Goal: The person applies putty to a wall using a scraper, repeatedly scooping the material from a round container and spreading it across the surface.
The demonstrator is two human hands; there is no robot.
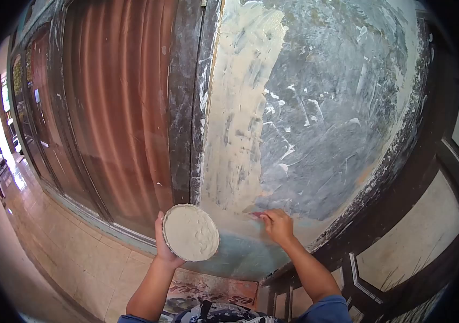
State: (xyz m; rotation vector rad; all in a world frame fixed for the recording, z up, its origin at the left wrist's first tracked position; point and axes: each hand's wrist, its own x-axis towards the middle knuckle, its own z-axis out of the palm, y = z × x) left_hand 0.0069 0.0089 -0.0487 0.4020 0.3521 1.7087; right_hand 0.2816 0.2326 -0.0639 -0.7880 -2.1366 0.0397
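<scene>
My left hand (166,245) grips the side of a round tub of putty (191,232), its open top facing me and filled with pale cream paste. In my right hand (279,225) is a small reddish putty knife (257,215), pinched between the fingers and held against the wall. A cream strip of putty (235,134) runs down the wall's left side and spreads along its lower part. To the right of the strip, the grey wall (321,124) shows white smears and scrapes. Most of the knife is hidden by my fingers.
A dark-framed glass panel with a reddish curtain (122,107) behind it stands on the left. Dark panelled woodwork (412,231) closes in on the right. Below are a tiled floor (100,274) and a printed sheet (213,290) near my body.
</scene>
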